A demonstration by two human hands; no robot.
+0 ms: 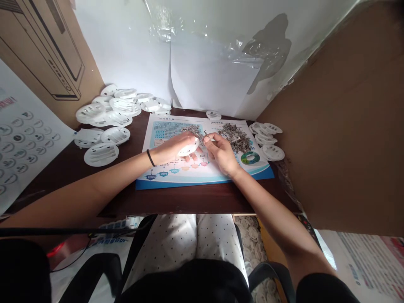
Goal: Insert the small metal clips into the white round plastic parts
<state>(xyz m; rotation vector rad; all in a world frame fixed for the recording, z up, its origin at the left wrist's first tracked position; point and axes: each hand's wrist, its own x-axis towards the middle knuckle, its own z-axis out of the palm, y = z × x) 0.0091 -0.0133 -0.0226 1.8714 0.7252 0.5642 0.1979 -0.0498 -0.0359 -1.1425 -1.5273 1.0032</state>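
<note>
Left hand (172,148): palm down, fingers closed around a white disc (188,149) above the printed sheet (202,172).
Right hand (221,153): pinching a metal piece (206,134) just beside the disc.
Around: metal heap (235,136) behind; disc stacks (107,113) left.

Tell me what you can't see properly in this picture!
Head view:
- White disc: the left hand covers part of it.
- Small metal piece in the right hand: too tiny to tell its shape.
- Grey metal pile: the bits blur together.
- Printed sheet: writing too small to read.
- Lower discs: partly cut off by the table edge.
</note>
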